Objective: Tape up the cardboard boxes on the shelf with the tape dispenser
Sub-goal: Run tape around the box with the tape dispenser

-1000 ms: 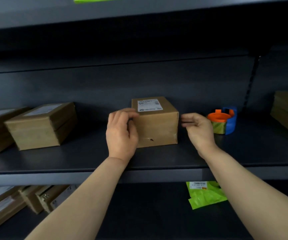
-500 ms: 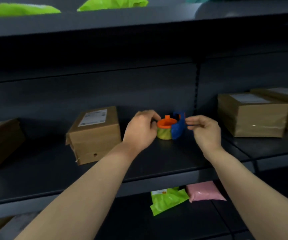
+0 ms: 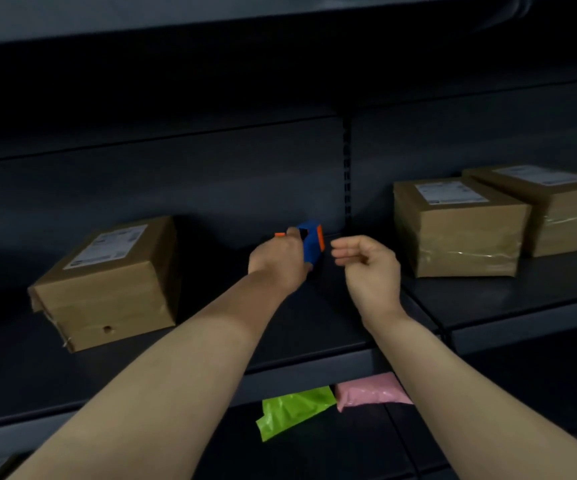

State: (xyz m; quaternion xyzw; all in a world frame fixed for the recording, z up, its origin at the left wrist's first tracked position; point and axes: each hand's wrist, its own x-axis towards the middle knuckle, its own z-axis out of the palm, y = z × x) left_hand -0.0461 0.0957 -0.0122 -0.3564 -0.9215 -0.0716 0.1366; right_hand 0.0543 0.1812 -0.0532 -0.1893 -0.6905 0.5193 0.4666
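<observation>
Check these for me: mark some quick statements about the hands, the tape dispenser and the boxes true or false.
1. The left hand grips the tape dispenser. True.
2. The right hand holds a box. False: it holds nothing, with its fingers loosely curled, just right of the tape dispenser.
3. The left box has a white label on its top. True.
4. The green bag lies on top of the left box. False: it lies on the lower shelf, beside the pink bag.
</observation>
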